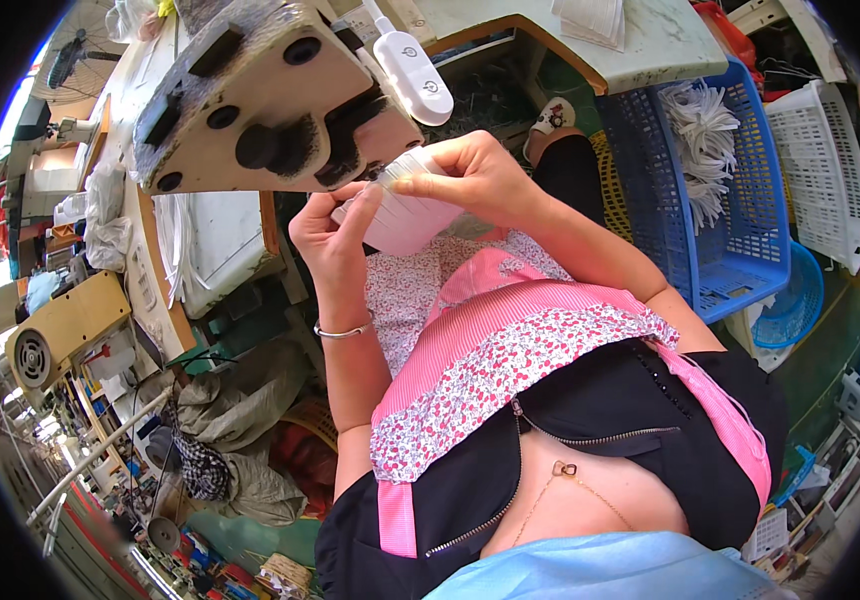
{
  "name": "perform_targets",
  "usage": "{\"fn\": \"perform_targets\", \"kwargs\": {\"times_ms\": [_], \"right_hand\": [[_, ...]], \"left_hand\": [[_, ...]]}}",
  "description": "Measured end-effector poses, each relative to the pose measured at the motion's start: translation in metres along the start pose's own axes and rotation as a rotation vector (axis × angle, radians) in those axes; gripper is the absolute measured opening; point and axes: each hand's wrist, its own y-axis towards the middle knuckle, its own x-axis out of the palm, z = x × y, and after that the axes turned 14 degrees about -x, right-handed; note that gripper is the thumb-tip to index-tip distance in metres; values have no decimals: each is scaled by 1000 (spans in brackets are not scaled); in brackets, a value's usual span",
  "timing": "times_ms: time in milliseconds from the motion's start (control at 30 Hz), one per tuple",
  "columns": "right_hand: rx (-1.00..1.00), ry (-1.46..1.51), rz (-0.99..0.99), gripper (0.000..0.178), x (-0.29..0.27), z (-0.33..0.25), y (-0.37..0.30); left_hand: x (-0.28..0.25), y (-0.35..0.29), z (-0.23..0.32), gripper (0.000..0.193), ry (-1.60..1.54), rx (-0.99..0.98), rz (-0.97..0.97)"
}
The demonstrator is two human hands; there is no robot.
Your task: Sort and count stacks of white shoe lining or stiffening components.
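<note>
Between my two hands is a fanned stack of thin, pale pieces (405,215), white along the upper edge and pinkish below. I cannot make out whether they are cloth or paper. My left hand (332,228) pinches the stack's left side with thumb and fingers. On the upper right, my right hand (485,180) grips it, the thumb lying along the edge. Just above my hands is the worn whitish head of a machine (260,110), probably a sewing machine; it hides any needle area. The stack's far edge is close beneath it.
A white two-button control (415,80) is by the machine head. To the right stands a blue plastic basket (740,200) with bundled white strips (700,140); beyond it are a white basket (820,170) and a round blue one (792,300). White strips (178,245) hang off the left worktable.
</note>
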Motion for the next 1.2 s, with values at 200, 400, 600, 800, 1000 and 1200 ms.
{"fn": "perform_targets", "kwargs": {"times_ms": [200,400,600,800,1000,1200], "right_hand": [[-3,140,79,20,9,-2,-7],[-32,135,152,20,21,3,-13],[-56,91,139,18,20,0,-10],[-58,13,86,23,9,10,-5],[-47,-56,59,23,13,0,-5],[-37,-31,56,19,7,-1,0]], "left_hand": [[-6,5,2,10,18,42,6],[-10,11,17,16,50,27,0],[-19,12,13,16,61,2,-28],[-11,7,18,15,81,-154,-88],[-10,8,24,10,161,-31,-69],[-13,8,22,8,186,-100,-101]]}}
